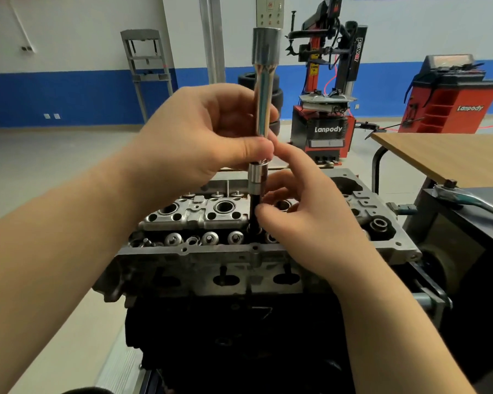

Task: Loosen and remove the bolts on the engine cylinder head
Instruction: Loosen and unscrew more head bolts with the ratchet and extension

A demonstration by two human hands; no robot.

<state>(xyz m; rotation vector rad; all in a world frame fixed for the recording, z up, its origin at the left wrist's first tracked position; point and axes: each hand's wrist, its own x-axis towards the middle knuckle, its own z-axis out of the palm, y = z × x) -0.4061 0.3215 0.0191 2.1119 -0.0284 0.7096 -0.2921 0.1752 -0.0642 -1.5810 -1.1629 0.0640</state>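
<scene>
The cylinder head [239, 245] sits at the centre of the view, mounted on a dark engine block. Above it the left hand [199, 137] grips a long chrome extension bar [264, 89] standing upright, thumb and fingers curled round its lower shaft. The bar carries a short socket [257, 177] at its bottom end, and below that a dark bolt shank [254, 214] runs down toward the head. The right hand [305, 220], coming in from five o'clock, pinches that shank with its fingertips just above the casting.

The step in hand looks like lifting a loosened bolt out of its bore with the bar turned by fingers alone; whether the threads are fully free cannot be told. The next move likely calls for a straight upward draw, the right hand steadying the bolt so it does not drop from the socket.

At three o'clock a ratchet handle [467, 200] lies on a dark stand beside a wooden table [450, 157]. Behind, at one o'clock, a tyre changer [325, 129] reads "Lanpody" with "power" on its column; the red wheel balancer [450, 106] at two o'clock also reads "Lanpody".
</scene>
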